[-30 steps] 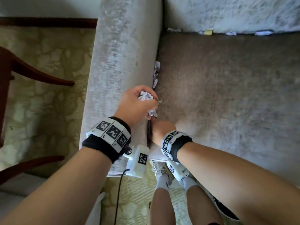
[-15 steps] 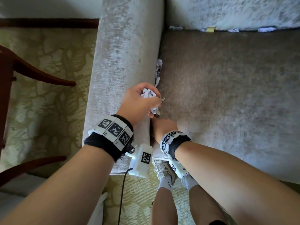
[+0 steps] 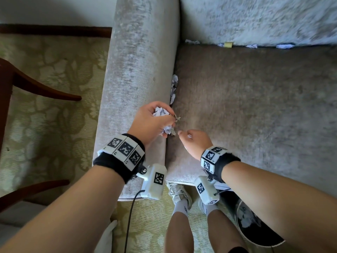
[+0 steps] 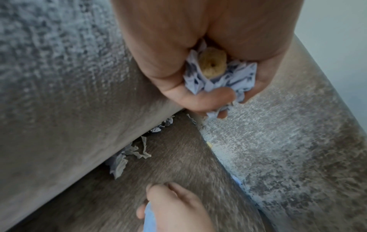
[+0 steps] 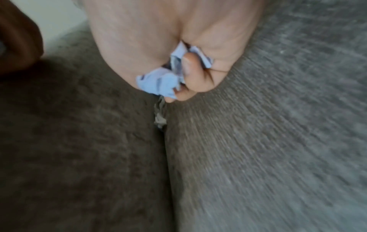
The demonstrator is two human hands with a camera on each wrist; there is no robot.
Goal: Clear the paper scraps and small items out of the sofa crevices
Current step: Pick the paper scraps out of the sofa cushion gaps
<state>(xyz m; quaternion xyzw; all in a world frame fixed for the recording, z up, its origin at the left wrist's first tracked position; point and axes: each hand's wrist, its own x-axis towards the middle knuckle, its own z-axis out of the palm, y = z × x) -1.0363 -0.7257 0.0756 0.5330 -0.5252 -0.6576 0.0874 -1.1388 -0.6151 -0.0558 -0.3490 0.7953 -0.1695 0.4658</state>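
My left hand [image 3: 155, 119] hovers over the crevice between the sofa armrest [image 3: 138, 73] and the seat cushion [image 3: 255, 110], gripping a wad of crumpled paper scraps [image 4: 224, 80] and a small tan ring-shaped piece [image 4: 212, 64]. My right hand [image 3: 193, 141] is just right of it above the seat, fingers curled round a crumpled paper scrap [image 5: 158, 83]. More scraps [image 3: 174, 88] stick out of the side crevice beyond my left hand. Several scraps [image 3: 251, 46] and a small yellow piece [image 3: 228, 44] lie along the back crevice.
A round black bin [image 3: 255, 229] stands on the patterned carpet at lower right by my feet. A dark wooden chair frame [image 3: 27, 83] is to the left of the sofa. A cable [image 3: 131, 216] hangs from the left wrist camera.
My right hand has come up out of the side crevice and moved right, now holding a scrap. The left hand stays by the crevice with its wad.
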